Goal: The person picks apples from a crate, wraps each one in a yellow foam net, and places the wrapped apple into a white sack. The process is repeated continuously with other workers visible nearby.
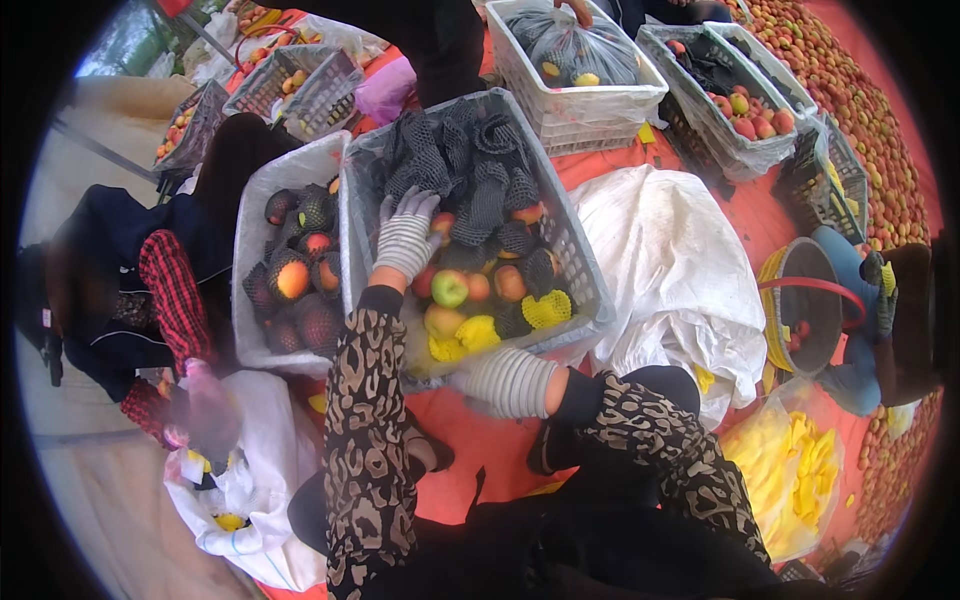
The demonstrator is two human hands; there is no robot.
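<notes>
Before me stands a plastic-lined crate (589, 289) holding apples, dark foam fruit nets and yellow foam nets. My left hand (406, 234), in a striped knit glove, lies with fingers apart at the near edge of the dark foam nets (427, 169). Just right of its wrist is a greenish apple (449, 289). My right hand (510, 382), gloved alike, is at the crate's near rim, below a yellow foam net (478, 333). Its fingers are blurred, and whether they hold anything is unclear.
A second crate (251, 330) with netted apples adjoins on the left. There a co-worker's pink-gloved hand (206, 390) is over a white sack (277, 409). A white woven sack (660, 240) lies right, near a basket (774, 307) and a bag of yellow nets (806, 472).
</notes>
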